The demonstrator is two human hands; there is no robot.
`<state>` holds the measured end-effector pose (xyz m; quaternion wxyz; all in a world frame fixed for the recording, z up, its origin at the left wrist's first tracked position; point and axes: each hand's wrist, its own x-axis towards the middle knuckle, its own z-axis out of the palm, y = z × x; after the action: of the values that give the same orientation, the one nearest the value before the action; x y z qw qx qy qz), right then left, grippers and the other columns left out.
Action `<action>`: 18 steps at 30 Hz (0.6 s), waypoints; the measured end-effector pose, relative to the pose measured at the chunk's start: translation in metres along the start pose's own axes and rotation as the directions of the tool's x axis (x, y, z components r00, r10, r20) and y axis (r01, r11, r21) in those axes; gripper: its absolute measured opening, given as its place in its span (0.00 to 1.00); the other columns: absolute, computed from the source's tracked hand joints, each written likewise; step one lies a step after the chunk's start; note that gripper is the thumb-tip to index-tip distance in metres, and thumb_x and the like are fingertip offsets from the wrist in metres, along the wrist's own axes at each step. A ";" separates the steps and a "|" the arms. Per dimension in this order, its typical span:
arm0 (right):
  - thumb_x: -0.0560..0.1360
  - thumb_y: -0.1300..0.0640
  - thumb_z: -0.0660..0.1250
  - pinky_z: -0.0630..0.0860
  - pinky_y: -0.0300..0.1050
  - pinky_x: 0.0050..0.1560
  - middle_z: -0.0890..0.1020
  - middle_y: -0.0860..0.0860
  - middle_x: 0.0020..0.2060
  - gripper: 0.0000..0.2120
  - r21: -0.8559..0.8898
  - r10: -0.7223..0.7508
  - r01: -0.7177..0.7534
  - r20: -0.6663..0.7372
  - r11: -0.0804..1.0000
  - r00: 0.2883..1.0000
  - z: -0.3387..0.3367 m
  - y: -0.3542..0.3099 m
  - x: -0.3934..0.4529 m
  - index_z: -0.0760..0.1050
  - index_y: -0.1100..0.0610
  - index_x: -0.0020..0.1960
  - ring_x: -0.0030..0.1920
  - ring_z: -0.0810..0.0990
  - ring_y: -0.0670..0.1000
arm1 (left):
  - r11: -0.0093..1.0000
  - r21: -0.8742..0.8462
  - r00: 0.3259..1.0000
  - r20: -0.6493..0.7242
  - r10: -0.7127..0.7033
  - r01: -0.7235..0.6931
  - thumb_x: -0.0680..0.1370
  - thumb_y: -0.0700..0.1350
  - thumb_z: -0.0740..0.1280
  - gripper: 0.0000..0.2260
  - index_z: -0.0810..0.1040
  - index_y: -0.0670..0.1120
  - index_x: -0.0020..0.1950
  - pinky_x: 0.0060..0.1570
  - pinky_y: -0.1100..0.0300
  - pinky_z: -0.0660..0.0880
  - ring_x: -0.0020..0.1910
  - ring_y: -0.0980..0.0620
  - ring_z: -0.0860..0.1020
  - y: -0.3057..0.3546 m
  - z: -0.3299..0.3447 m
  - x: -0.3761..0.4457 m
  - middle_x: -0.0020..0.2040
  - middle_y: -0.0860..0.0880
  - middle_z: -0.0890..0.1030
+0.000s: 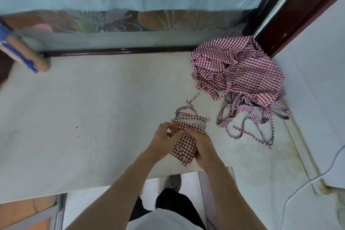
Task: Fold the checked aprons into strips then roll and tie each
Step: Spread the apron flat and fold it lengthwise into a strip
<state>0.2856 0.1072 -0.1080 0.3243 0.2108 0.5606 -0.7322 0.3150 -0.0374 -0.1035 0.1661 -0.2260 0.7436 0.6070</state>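
Cardboard tube with blue markings lies at the upper left of the frame on the pale speckled stone worktop. Lower centre, the left hand pinches the left edge of a red-and-white checked apron folded into a narrow strip, while the right hand grips that strip's right side, fingers curled round the cloth. At the upper right, a loose heap of checked aprons sits in the corner, its ties trailing below it.
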 end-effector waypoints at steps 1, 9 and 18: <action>0.76 0.59 0.68 0.80 0.58 0.55 0.84 0.57 0.57 0.18 0.062 0.000 -0.003 0.039 0.998 0.999 0.003 -0.007 -0.004 0.75 0.55 0.65 0.57 0.82 0.59 | 1.000 -0.015 0.999 -0.054 0.000 0.000 0.77 0.50 0.70 0.12 0.76 0.46 0.57 0.45 0.65 0.76 0.55 0.50 0.78 0.006 -0.006 -0.001 0.59 0.47 0.76; 0.73 0.57 0.69 0.79 0.61 0.58 0.82 0.60 0.58 0.22 0.112 -0.044 0.028 0.138 0.993 0.989 0.034 -0.052 -0.031 0.74 0.58 0.66 0.59 0.80 0.62 | 0.939 -0.334 0.996 0.043 -0.073 0.084 0.68 0.61 0.74 0.28 0.77 0.45 0.60 0.51 0.51 0.82 0.50 0.48 0.83 0.038 -0.043 -0.018 0.54 0.48 0.84; 0.71 0.55 0.77 0.82 0.52 0.54 0.69 0.47 0.63 0.19 -0.746 -0.889 0.598 0.018 0.293 0.458 0.065 -0.062 -0.031 0.77 0.50 0.60 0.63 0.71 0.45 | 0.956 0.008 0.936 -0.204 0.287 -0.292 0.76 0.51 0.72 0.10 0.77 0.45 0.49 0.39 0.54 0.79 0.42 0.51 0.82 0.063 -0.072 -0.031 0.43 0.48 0.83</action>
<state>0.2670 0.0621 -0.0257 -0.1386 -0.0682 0.8621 -0.4827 0.3096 -0.0936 -0.0202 -0.0043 -0.1767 0.7749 0.6068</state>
